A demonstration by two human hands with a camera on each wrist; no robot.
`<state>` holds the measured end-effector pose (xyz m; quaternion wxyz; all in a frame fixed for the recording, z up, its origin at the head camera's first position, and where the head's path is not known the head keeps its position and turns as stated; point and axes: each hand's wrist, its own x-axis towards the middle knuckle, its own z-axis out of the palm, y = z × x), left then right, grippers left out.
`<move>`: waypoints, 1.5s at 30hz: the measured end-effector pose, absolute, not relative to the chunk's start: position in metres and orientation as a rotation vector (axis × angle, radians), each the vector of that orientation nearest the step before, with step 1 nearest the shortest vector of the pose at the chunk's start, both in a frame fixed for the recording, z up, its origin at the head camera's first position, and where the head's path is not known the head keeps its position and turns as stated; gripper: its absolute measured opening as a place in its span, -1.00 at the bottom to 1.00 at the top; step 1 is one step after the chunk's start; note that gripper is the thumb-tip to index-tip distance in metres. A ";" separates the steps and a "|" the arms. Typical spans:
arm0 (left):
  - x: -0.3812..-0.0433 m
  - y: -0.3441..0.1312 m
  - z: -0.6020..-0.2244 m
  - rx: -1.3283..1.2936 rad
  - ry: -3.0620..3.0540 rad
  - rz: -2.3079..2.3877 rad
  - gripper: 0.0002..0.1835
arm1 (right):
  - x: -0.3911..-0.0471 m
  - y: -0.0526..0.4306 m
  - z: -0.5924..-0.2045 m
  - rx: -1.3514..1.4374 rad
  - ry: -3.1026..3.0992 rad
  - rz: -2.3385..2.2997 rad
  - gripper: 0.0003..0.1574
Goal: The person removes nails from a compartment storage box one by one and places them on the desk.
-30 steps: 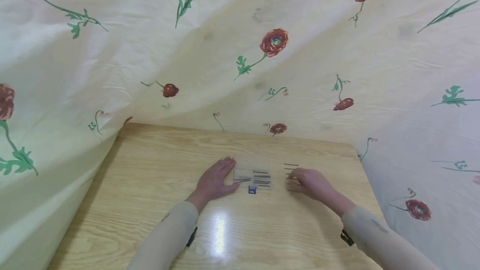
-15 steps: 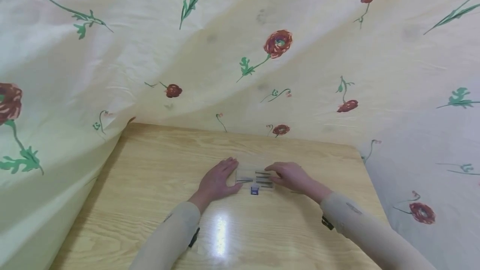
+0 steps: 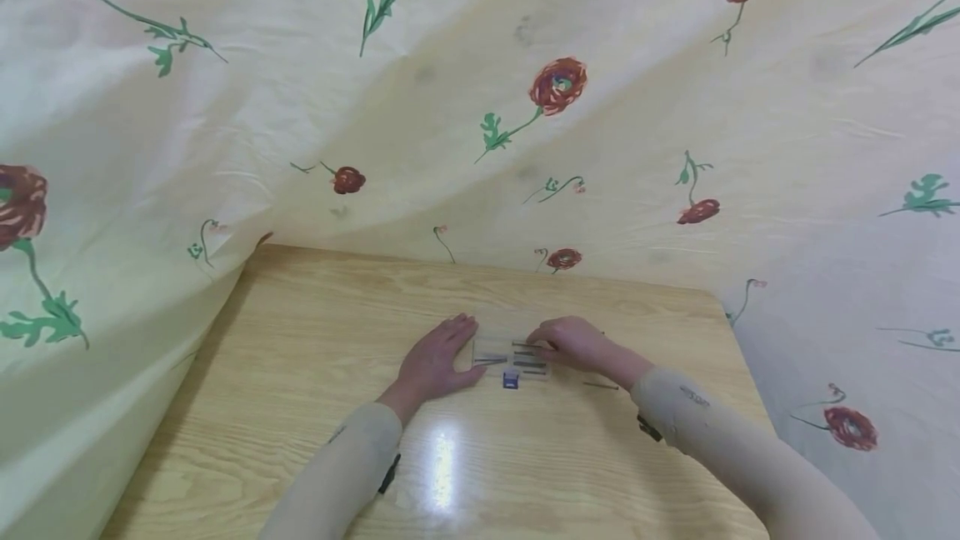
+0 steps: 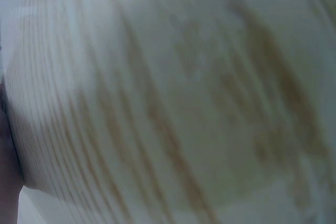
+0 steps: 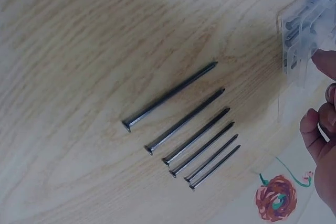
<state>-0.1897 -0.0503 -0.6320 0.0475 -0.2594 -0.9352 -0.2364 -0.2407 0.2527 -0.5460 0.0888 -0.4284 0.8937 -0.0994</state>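
Observation:
A small clear plastic box (image 3: 491, 347) with compartments lies on the table, several nails (image 3: 529, 365) inside it. Its blue latch (image 3: 510, 381) sits at the near side. My left hand (image 3: 433, 367) rests along the box's left side, fingers straight and thumb at the near corner. At the right compartments is my right hand (image 3: 573, 342), its fingertips over the box; I cannot tell whether they pinch a nail. The right wrist view has one fingertip (image 5: 324, 62) right at the box wall, other fingers curled. Several loose nails (image 5: 178, 121) lie there in a row, ordered by length.
The wood-grain table (image 3: 315, 323) extends around the box. Its far edge meets a hanging cloth (image 3: 420, 107) printed with red flowers, which also flanks both sides. Light glares off the table (image 3: 441, 473) in front of the box.
My right hand has moved left from the row of loose nails to the box's right compartments. My left hand stays at the box. The head view has shifted slightly.

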 end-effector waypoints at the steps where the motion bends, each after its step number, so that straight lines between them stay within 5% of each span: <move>1: -0.190 -0.050 -0.632 -0.789 -2.852 -0.728 -0.13 | -0.241 0.253 -0.546 -1.283 2.654 -0.295 -0.78; 24: -0.195 -0.052 -0.629 -0.772 -2.919 -0.664 -0.11 | -0.260 0.244 -0.540 -1.353 2.496 -0.237 -0.69; 45: -0.195 -0.050 -0.633 -0.755 -2.902 -0.705 -0.11 | -0.266 0.232 -0.543 -1.442 2.489 -0.145 -0.85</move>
